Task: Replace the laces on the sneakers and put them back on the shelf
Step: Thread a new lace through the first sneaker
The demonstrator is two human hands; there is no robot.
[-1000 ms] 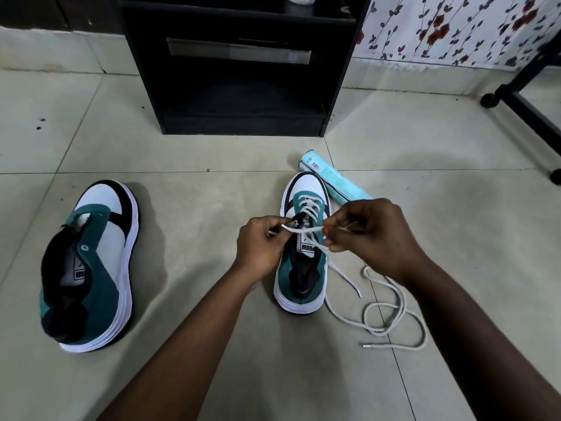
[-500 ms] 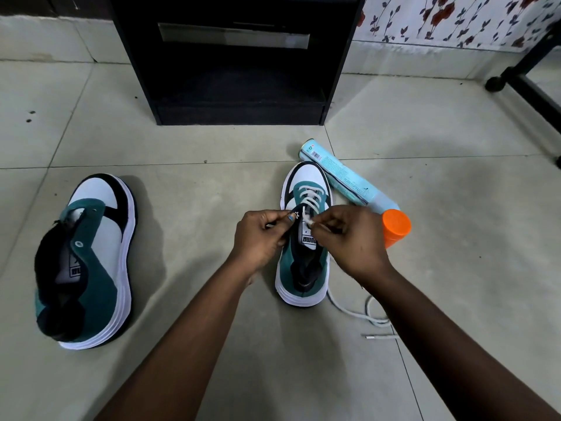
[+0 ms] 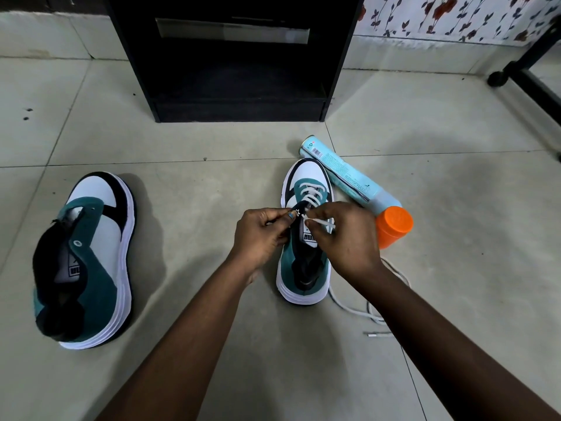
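A teal, white and black sneaker (image 3: 306,268) stands on the floor in front of me, toe pointing away, with a white lace (image 3: 312,192) crossed through its front eyelets. My left hand (image 3: 261,235) pinches the sneaker's left eyelet flap. My right hand (image 3: 346,238) pinches the lace end and holds it over the tongue. The loose rest of the lace (image 3: 358,311) trails on the floor to the right of the heel. A second matching sneaker (image 3: 88,262) without a lace lies at the left. The black shelf unit (image 3: 236,62) stands straight ahead.
A light blue spray can (image 3: 346,174) with an orange cap (image 3: 393,226) lies just right of the sneaker's toe. A black stand leg with a foot (image 3: 498,77) sits at the far right. A floral-patterned wall runs behind, above the tiled floor (image 3: 188,141).
My right hand has moved left from beside the shoe to over its tongue, drawing the lace end in. The spray can's orange cap has come into sight. The view has tilted down slightly.
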